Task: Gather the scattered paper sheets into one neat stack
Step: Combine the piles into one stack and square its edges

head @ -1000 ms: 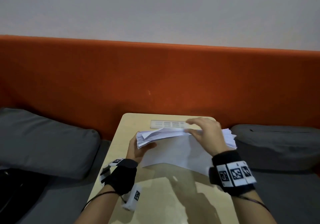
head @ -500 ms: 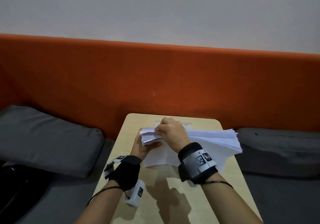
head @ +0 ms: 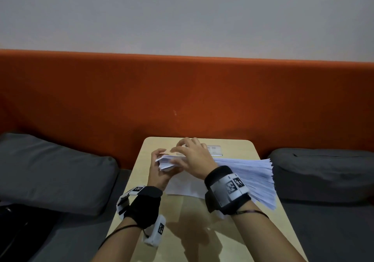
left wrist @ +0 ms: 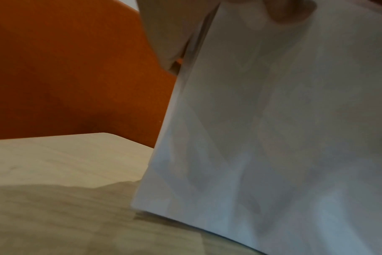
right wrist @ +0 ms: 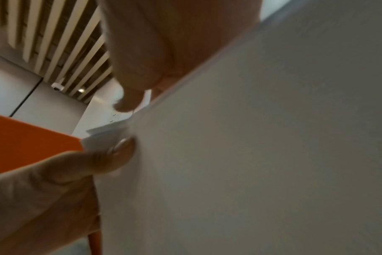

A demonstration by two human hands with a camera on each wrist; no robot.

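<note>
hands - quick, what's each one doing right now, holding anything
Left hand: grips the left end of the paper stack, thumb on top.
Right hand: curled over the same end of the stack, holding it.

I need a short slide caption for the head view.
Both hands, left and right, grip a fanned white paper stack above a beige wooden table.

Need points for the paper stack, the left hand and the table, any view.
paper stack (head: 253, 172): head view, on the fanned sheet edges at its right end.
left hand (head: 156, 172): head view, on the palm under the stack's left end.
table (head: 194, 221): head view, on bare wood near the wrists.
</note>
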